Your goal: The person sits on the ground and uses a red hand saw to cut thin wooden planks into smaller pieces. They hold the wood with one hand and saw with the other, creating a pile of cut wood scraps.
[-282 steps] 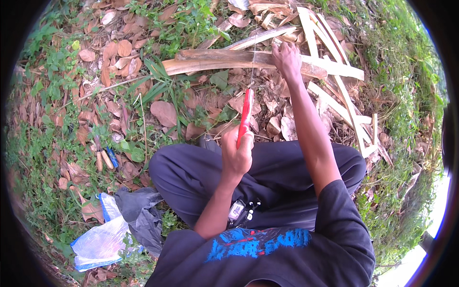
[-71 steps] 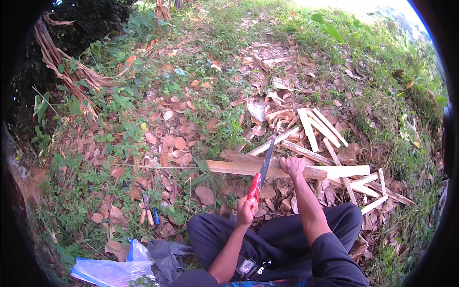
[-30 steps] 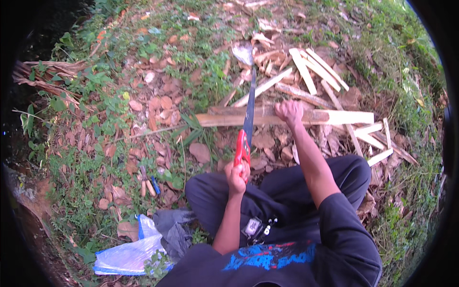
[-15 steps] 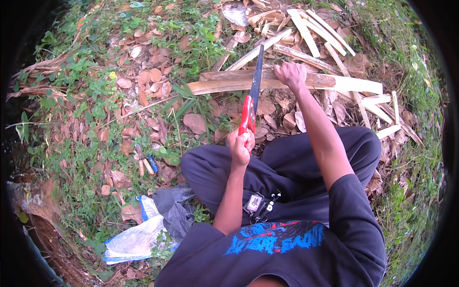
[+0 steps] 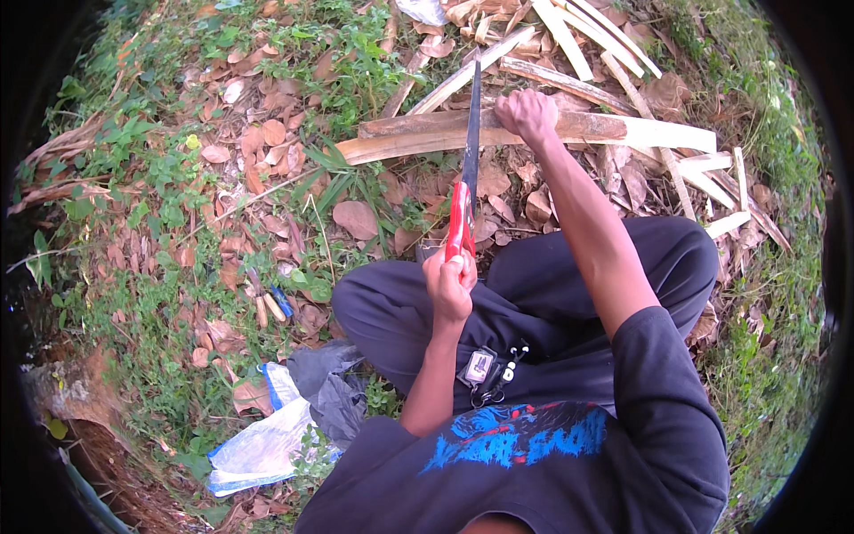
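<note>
My left hand (image 5: pixel 450 283) is wrapped round the red handle of a handsaw (image 5: pixel 460 222). The saw's dark blade points away from me and crosses a long split piece of wood (image 5: pixel 400 142) left of its middle. That wood has brown bark along its upper side and a pale cut face, and lies crosswise beyond my folded legs. Just right of the blade, my right hand (image 5: pixel 527 116) is closed on the same wood. The fingertips of that hand are hidden behind its knuckles.
Several pale wood strips (image 5: pixel 565 40) lie scattered at the far right. On the left ground are hand tools with wooden and blue handles (image 5: pixel 269 305) and a crumpled white and grey plastic bag (image 5: pixel 267 440). Dry leaves (image 5: pixel 356 218) and green plants surround everything.
The saw has shifted slightly along its length across the wood, its handle a little nearer me. My right hand stays on the wood. The whole view has tilted slightly.
</note>
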Tool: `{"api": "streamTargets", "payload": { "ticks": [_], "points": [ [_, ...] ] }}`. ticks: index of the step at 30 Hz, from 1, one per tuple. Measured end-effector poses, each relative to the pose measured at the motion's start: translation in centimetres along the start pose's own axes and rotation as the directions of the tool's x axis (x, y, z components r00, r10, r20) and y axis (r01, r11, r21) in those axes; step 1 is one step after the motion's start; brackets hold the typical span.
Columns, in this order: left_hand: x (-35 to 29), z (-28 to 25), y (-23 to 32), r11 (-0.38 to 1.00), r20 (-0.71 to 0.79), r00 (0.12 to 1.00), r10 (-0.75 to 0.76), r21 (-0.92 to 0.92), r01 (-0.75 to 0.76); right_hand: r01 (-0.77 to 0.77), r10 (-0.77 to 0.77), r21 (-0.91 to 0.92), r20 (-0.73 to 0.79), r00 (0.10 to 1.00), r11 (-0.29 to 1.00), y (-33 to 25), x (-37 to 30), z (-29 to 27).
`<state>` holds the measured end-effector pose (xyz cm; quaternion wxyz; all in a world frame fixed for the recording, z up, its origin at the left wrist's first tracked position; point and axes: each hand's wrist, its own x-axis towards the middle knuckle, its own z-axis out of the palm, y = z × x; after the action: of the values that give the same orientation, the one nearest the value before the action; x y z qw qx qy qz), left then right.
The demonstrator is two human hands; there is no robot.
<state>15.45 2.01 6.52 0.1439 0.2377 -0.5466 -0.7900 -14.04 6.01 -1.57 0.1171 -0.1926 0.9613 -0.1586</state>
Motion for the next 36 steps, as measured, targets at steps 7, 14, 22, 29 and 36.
{"api": "streamTargets", "payload": {
  "ticks": [7, 14, 22, 29, 36],
  "points": [
    [4.3, -0.8, 3.8, 1.0, 0.015, 0.999, -0.03, 0.003, 0.03, -0.056, 0.056, -0.01, -0.005, 0.998, 0.998, 0.6, 0.9, 1.3],
    [-1.7, -1.7, 2.9, 0.998, 0.028, 0.998, -0.051, 0.038, 0.05, -0.022, 0.022, 0.023, 0.017, 1.0, 0.999, 0.1, 0.5, 0.4],
    [2.0, 1.0, 3.0, 0.996, 0.018, 1.0, -0.019, 0.083, 0.017, 0.044, -0.04, 0.045, -0.09, 0.995, 0.998, 0.6, -0.4, 1.8],
    [4.3, 1.0, 1.4, 0.991, 0.006, 1.0, 0.012, 0.131, -0.013, 0.047, -0.042, 0.039, -0.129, 0.991, 0.998, 1.0, 0.2, 2.3],
    [-3.7, 0.4, 2.3, 0.993, -0.014, 1.0, 0.006, 0.116, -0.004, -0.007, 0.008, 0.022, -0.019, 1.0, 1.0, 0.9, -0.3, 0.8]
  ]
}}
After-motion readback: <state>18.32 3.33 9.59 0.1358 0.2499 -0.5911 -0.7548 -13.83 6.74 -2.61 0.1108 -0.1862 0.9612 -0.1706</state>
